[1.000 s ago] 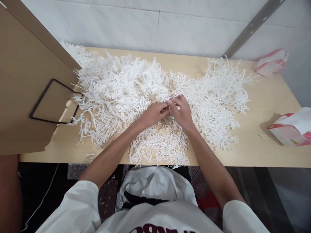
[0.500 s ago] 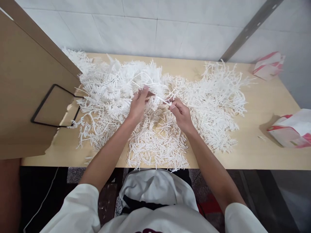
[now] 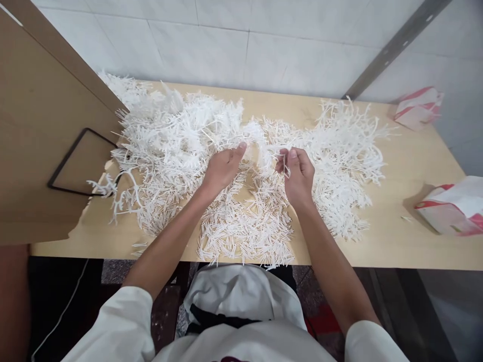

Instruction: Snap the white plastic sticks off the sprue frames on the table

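White branched plastic pieces lie in a large heap on the left of the wooden table. My left hand is closed at the heap's right edge, its thumb pressed on white strands. My right hand has its fingers curled around a small white branched piece. Between the hands hang more white strands. Another pile of white branches spreads beyond my right hand. Below both hands lies a layer of short white sticks.
A cardboard sheet with a black wire frame stands at the left. Two red-and-white paper packages, one behind and one in front, sit on the right. A tiled wall backs the table.
My hands have moved apart, the right one going further right. The long white strand that stretched between them no longer shows there. The view has shifted slightly.
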Tool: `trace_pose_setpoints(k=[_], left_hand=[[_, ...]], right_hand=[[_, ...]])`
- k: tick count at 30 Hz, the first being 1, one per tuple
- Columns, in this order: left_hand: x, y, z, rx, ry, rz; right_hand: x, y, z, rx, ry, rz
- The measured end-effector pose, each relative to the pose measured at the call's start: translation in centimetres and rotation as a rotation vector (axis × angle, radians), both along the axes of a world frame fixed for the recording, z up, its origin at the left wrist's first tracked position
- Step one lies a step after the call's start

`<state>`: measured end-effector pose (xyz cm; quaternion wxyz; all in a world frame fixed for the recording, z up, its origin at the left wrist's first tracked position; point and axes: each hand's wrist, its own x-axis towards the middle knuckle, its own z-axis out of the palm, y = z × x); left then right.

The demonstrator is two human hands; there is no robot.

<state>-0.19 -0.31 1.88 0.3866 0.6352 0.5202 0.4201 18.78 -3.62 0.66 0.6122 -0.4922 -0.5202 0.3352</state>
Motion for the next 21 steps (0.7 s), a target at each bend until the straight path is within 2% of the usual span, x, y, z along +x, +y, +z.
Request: trace_pose_setpoints(k=[2, 6, 8, 11, 14, 17, 21], left_hand=[[0.0, -0.3, 0.2, 0.024, 0.051, 0.009], [-0.1, -0.4, 0.1, 0.102, 0.003, 0.047], [-0.2, -0.6, 0.2, 0.110, 0.045, 0.063], [-0.3, -1.0, 0.5, 0.163, 0.158, 0.139], [-0.1, -1.4, 0.8, 0.248, 0.171, 0.195], [0.4, -1.7, 1.3, 0.223, 0.030, 0.069], [1.3, -1.9, 2.0, -0.010, -0.358, -0.203]], right_hand=[[-0.2, -0.1, 0.1, -0.004, 0.039, 0.014], [-0.2, -0.1, 0.3, -0.052, 0.061, 0.037], [-0.1, 0.0, 0.3, -0.074, 0.070, 0.030], [-0.1, 0.0, 0.1, -0.066, 0.048, 0.019], [-0.1, 0.0, -0.3, -0.052, 0.005, 0.018], [-0.1, 0.0, -0.5, -0.064, 0.040, 0.012], [-0.3, -0.2, -0.3, -0.095, 0.070, 0.013]])
